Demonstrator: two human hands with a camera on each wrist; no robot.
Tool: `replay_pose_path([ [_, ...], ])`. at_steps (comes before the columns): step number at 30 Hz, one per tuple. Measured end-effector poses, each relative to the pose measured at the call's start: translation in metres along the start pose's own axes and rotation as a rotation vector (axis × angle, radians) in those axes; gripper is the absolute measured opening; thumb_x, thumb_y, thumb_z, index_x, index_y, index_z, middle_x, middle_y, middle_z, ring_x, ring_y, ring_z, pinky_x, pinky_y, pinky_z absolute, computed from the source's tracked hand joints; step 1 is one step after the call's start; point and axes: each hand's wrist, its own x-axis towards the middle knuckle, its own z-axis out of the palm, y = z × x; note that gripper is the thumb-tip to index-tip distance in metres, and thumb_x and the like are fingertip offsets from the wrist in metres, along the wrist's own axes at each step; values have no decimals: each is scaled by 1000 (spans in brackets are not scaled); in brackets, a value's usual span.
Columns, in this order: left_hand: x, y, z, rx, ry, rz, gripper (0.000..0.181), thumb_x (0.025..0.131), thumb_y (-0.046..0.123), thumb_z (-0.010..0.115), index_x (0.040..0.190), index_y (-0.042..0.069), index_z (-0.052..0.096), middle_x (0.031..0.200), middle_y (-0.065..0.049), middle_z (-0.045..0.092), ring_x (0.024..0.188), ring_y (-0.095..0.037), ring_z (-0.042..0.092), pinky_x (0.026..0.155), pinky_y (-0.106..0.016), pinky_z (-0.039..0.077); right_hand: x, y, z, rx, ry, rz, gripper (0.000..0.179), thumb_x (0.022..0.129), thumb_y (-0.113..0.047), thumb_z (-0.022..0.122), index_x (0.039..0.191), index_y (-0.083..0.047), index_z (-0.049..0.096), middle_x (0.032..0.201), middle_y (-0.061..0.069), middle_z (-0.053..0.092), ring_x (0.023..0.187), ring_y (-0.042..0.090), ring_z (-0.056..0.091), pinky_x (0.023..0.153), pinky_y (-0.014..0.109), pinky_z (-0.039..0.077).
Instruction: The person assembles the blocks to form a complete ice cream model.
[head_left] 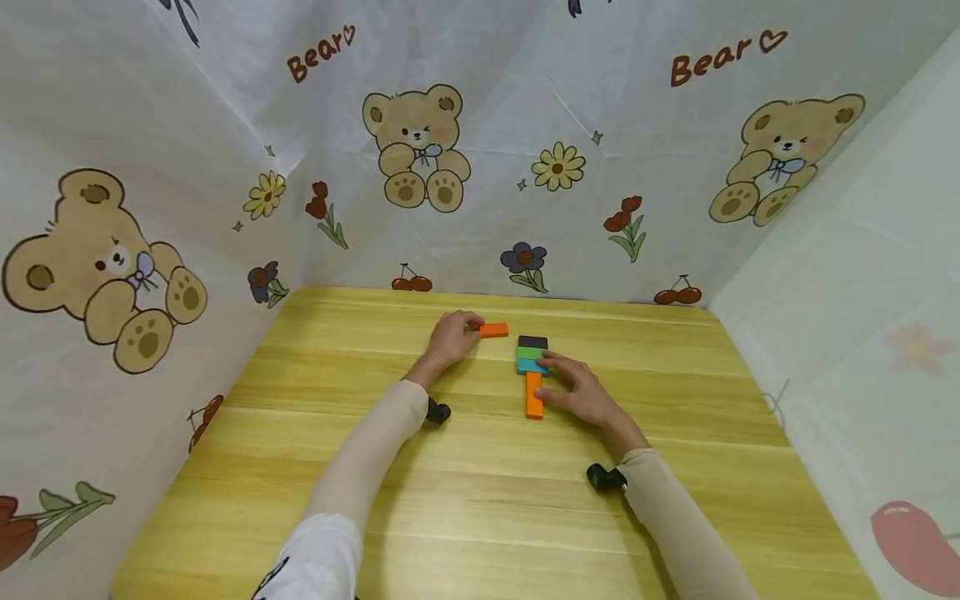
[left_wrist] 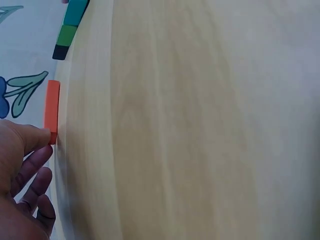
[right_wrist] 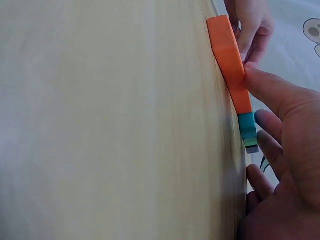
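My left hand (head_left: 452, 337) pinches the left end of an orange block (head_left: 495, 330) lying flat near the back of the table. In the left wrist view, its thumb and index finger meet at that end of the block. To the right, a dark block (head_left: 532, 342), a green block (head_left: 528, 353) and a blue block (head_left: 527, 366) lie side by side in a stack-like row. A second orange block (head_left: 533, 404) points toward me from the blue one. My right hand (head_left: 585, 398) touches this orange block with its thumb, its loosely spread fingers beside the blue block.
The wooden table (head_left: 480, 492) ends at a white cloth backdrop (head_left: 480, 225) printed with bears and flowers, which also rises at both sides. A black wrist device (head_left: 438, 411) sits by the left sleeve, another black device (head_left: 604, 477) by the right.
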Motion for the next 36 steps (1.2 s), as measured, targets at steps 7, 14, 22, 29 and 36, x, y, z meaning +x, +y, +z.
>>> replay_pose_path([
  [7,9,3,10,7,-7,5,27,106,14,68,132,14,75,127,-8,75,126,-30,63,118,-47,46,0,-2,1,6,3,3,65,98,-38,80,157,-22,57,177,3,35,163,43,25,127,74,18],
  [14,13,6,18,-19,11,16,28,106,14,69,133,13,76,128,-8,76,127,-30,64,122,-47,42,1,-1,3,3,-1,3,64,99,-37,79,157,-22,58,177,2,36,163,42,26,128,73,19],
  [22,16,14,28,-62,26,15,28,106,14,69,133,14,77,132,-8,75,127,-30,65,115,-48,49,0,-3,3,5,2,25,64,98,-40,80,156,-23,58,177,1,36,162,41,26,129,72,19],
  [29,23,22,40,-44,31,22,29,105,14,70,133,15,77,125,-7,77,119,-29,67,112,-47,48,-1,-3,2,-1,16,24,64,98,-37,80,156,-21,59,177,4,37,162,44,27,127,74,20],
  [36,27,29,45,-13,9,39,28,107,20,69,133,19,78,124,-4,76,117,-28,64,109,-46,48,-1,-4,1,6,19,40,64,98,-39,80,156,-24,58,177,2,36,162,43,26,128,74,19],
])
